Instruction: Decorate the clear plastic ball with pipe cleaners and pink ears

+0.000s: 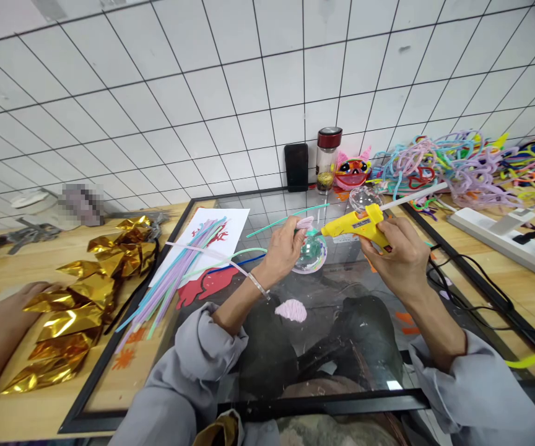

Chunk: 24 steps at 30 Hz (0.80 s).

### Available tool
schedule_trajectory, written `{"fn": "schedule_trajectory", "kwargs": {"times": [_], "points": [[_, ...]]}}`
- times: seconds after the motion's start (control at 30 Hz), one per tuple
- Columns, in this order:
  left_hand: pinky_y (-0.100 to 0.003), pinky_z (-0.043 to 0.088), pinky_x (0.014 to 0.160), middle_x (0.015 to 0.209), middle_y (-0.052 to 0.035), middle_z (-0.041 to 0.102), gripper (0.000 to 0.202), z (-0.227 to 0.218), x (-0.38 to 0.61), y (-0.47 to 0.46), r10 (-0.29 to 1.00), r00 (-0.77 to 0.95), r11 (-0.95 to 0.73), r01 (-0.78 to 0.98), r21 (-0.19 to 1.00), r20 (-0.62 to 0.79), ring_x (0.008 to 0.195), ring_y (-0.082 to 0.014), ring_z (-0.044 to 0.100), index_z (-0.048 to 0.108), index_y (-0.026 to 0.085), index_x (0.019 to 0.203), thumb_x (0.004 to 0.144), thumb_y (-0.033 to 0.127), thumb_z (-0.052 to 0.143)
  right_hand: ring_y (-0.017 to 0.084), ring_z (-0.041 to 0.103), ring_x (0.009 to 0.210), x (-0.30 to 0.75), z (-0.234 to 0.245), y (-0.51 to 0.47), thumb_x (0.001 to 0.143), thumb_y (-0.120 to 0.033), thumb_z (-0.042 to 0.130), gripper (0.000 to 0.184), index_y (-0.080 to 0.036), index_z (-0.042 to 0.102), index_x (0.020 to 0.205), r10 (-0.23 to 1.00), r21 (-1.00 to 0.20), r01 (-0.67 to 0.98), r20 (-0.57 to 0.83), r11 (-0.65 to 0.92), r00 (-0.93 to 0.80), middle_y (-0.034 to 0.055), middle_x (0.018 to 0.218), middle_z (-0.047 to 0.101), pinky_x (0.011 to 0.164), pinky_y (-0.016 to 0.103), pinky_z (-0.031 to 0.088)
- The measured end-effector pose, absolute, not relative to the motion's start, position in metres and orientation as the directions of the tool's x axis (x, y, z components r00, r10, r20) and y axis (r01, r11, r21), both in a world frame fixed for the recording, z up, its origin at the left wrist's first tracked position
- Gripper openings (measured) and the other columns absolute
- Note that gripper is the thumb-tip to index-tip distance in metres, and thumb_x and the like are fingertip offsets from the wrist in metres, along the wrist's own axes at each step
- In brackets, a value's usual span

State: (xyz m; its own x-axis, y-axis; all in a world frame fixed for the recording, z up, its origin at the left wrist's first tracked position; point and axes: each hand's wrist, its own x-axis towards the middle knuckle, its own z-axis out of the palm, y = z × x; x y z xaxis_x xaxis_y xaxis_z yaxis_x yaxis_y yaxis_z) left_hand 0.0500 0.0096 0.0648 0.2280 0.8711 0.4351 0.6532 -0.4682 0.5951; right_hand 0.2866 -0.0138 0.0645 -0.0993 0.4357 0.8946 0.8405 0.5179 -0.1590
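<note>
Passages and obstacles about glass tabletop (337,365). Widest lane: glass between left forearm (242,297) and right forearm (437,322), front frame (337,401) to clear ball (311,257); low pink piece (290,310) lies within. Gap between left hand (286,251) and right hand (400,251): narrow, crossed by glue gun (353,228), ball beneath. Left: strip bundle (184,266), then gold foil (82,297). Back: phone (296,167), bottle (327,161), pink cat figure (352,176) in row near wall (249,93). Right: looped cable (478,306) beside right forearm, power strip (504,238) beyond; tangled pipe cleaners (439,164) behind.
</note>
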Motion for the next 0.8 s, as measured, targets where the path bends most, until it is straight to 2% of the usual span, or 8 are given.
{"fn": "schedule_trajectory", "kwargs": {"times": [0.13, 0.4, 0.6, 0.8], "points": [[-0.030, 0.047, 0.073, 0.087, -0.0043, 0.069, 0.019, 0.0646, 0.0496, 0.0099, 0.870, 0.229, -0.471, 0.649, 0.598, 0.437, 0.075, -0.0186, 0.063, 0.055, 0.019, 0.107, 0.099, 0.030, 0.041, 0.021, 0.065, 0.075, 0.2867, 0.0653, -0.0138, 0.084, -0.019, 0.067, 0.010, -0.022, 0.061, 0.091, 0.401, -0.126, 0.836, 0.908, 0.535, -0.120, 0.0059, 0.084, 0.065, 0.067, 0.033, 0.054], [-0.030, 0.046, 0.073, 0.085, -0.0034, 0.068, 0.017, 0.0678, 0.0513, 0.0082, 0.873, 0.226, -0.470, 0.630, 0.618, 0.433, 0.076, -0.0184, 0.063, 0.055, 0.019, 0.105, 0.099, 0.028, 0.042, 0.022, 0.065, 0.079, 0.2880, 0.0636, -0.0143, 0.084, -0.023, 0.065, 0.006, -0.023, 0.060, 0.089, 0.489, -0.193, 0.850, 0.868, 0.491, -0.085, 0.0067, 0.086, 0.065, 0.070, 0.034, 0.053], [-0.029, 0.045, 0.072, 0.079, -0.0024, 0.065, 0.016, 0.0705, 0.0516, 0.0072, 0.868, 0.229, -0.480, 0.613, 0.628, 0.439, 0.073, -0.0180, 0.061, 0.055, 0.018, 0.103, 0.099, 0.028, 0.042, 0.022, 0.065, 0.079, 0.2889, 0.0636, -0.0134, 0.085, -0.023, 0.065, 0.008, -0.021, 0.060, 0.090, 0.455, -0.150, 0.848, 0.883, 0.508, -0.117, 0.0072, 0.086, 0.066, 0.068, 0.033, 0.053], [-0.029, 0.045, 0.072, 0.079, -0.0018, 0.064, 0.016, 0.0706, 0.0518, 0.0061, 0.881, 0.217, -0.456, 0.627, 0.632, 0.421, 0.072, -0.0180, 0.061, 0.055, 0.019, 0.105, 0.098, 0.026, 0.043, 0.022, 0.065, 0.076, 0.2867, 0.0631, -0.0131, 0.084, -0.025, 0.066, 0.008, -0.022, 0.059, 0.086, 0.456, -0.167, 0.844, 0.884, 0.510, -0.101, 0.0057, 0.081, 0.065, 0.066, 0.033, 0.053]]}}
